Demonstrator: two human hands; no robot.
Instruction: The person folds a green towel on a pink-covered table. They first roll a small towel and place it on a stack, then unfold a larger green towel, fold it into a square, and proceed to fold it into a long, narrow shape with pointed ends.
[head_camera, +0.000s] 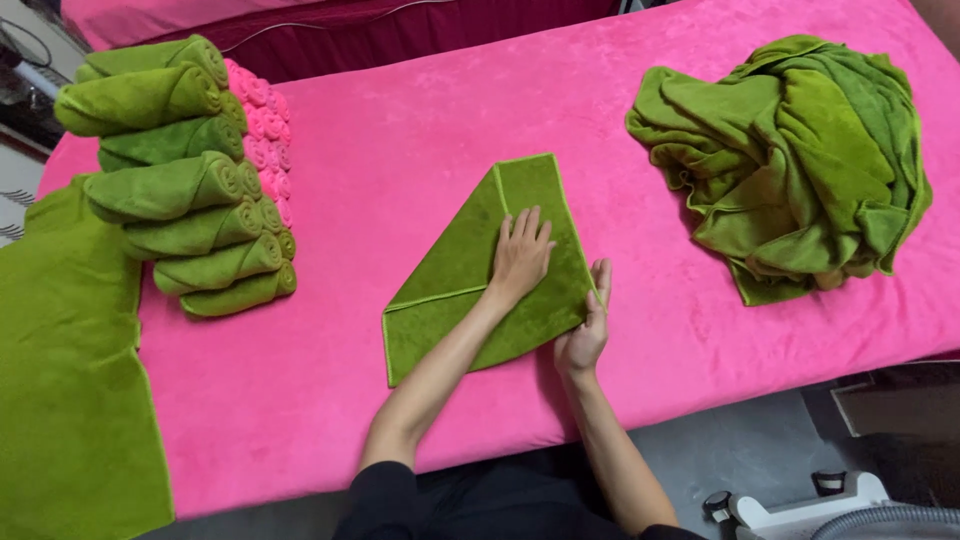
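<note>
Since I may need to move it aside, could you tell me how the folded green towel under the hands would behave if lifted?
The folded green towel would probably sag and unfold, being soft plush cloth. It likely grips rather than slides on the fuzzy pink cover. It looks light.

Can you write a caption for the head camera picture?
Left hand presses a folded green towel while the right hand holds its edge.

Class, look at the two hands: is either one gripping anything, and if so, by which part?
Neither grips. The left hand presses flat on the middle of the folded green towel; the right hand rests its open palm against the towel's right edge.
</note>
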